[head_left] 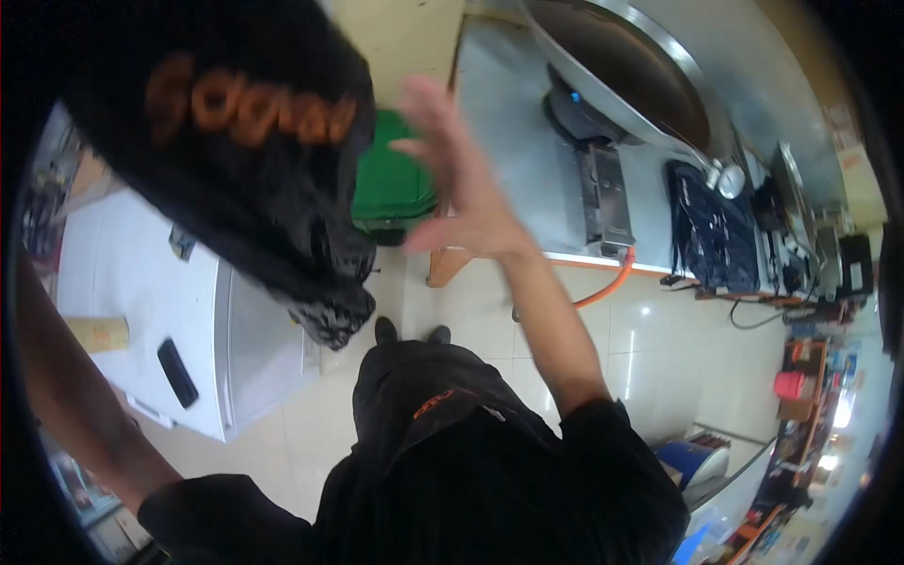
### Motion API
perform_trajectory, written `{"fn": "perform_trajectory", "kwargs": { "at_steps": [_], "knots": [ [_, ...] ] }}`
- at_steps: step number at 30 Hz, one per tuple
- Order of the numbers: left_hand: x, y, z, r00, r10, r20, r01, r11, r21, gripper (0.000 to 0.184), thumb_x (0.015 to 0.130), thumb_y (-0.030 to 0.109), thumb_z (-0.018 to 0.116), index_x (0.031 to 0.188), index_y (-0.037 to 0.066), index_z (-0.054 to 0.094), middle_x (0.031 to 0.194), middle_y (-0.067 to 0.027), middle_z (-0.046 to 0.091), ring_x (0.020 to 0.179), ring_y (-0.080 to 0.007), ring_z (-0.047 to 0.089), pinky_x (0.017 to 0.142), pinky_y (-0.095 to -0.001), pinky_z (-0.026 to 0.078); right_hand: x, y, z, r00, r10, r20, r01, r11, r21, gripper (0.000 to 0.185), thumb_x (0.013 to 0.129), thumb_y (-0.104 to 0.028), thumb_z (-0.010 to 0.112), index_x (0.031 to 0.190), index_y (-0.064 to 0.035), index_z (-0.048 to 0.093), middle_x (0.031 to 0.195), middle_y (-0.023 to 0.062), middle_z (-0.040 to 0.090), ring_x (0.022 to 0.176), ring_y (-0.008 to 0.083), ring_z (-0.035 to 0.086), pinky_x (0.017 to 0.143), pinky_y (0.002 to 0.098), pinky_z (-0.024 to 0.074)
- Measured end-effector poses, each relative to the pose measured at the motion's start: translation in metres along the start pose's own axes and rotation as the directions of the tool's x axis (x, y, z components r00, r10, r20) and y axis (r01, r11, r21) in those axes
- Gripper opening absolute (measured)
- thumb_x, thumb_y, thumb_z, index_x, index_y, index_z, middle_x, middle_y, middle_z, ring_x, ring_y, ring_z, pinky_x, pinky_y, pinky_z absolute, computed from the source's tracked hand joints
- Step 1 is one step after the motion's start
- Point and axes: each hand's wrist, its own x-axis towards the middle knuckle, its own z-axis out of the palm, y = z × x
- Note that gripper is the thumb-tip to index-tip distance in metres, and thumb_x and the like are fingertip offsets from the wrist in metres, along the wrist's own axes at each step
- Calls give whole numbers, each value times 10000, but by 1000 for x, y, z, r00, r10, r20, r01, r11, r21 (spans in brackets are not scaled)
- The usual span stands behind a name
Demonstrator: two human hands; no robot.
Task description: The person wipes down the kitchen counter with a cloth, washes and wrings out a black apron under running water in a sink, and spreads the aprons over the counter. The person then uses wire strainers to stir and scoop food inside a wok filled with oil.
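A large black fabric piece with blurred orange lettering hangs at the upper left, bunched and creased towards its lower end. Whether it is a bag or a garment I cannot tell. My right hand is raised just to the right of it, fingers spread, blurred by motion and holding nothing that I can see. My left forearm reaches up along the left edge; the hand itself lies outside what shows, so its grip is hidden.
A white chest-like appliance stands on the left, with a black phone-like object on top. Beyond is a green bin. To the right, a metal table carries a burner with an orange hose, a large wok and a black bag.
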Motion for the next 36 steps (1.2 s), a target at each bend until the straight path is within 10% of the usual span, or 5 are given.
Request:
{"fn": "perform_trajectory", "kwargs": {
  "at_steps": [9, 19, 24, 32, 36],
  "knots": [
    [-64, -20, -11, 941, -338, 16, 339, 941, -7, 269, 639, 130, 741, 819, 44, 561, 823, -33, 517, 745, -121, 488, 663, -243, 363, -75, -53, -44, 925, 380, 11, -379, 924, -43, 104, 789, -91, 690, 782, -4, 634, 683, 24, 601, 670, 63, 517, 598, 253, 435],
    [-56, -48, 52, 975, -143, 170, 185, 947, -263, 194, 640, 110, 758, 714, 11, 610, 645, -72, 566, 542, -152, 538, 492, -253, 357, -84, -175, -88, 975, 30, -220, -187, 647, -739, 226, 759, -58, 668, 602, 18, 523, 524, 106, 449, 423, 219, 444, 423, 313, 321],
    [-16, -123, 94, 832, -457, 315, 554, 714, -429, 108, 805, -26, 614, 905, -23, 575, 740, -20, 564, 622, -99, 562, 542, -223, 454, -29, -106, -128, 922, -59, -382, -336, 366, -868, 290, 855, -153, 598, 649, 3, 466, 535, 169, 466, 485, 345, 479, 453, 375, 351],
    [10, -328, 254, 932, -358, -48, 349, 927, -137, 220, 773, 135, 684, 943, 0, 648, 748, -73, 618, 609, -173, 566, 589, -299, 448, -30, 86, -207, 969, -124, -215, -240, -243, -940, 251, 885, -287, 544, 759, -86, 622, 713, 118, 630, 584, 340, 593, 540, 455, 453],
    [27, -389, 300, 850, -513, 118, 522, 851, -58, 250, 738, 222, 696, 929, 61, 685, 780, -135, 660, 716, -288, 631, 687, -359, 487, -14, 128, -190, 635, 175, -753, -671, -359, -649, 251, 893, -302, 512, 826, -100, 644, 760, 168, 644, 715, 392, 634, 628, 490, 496]
  ]
}}
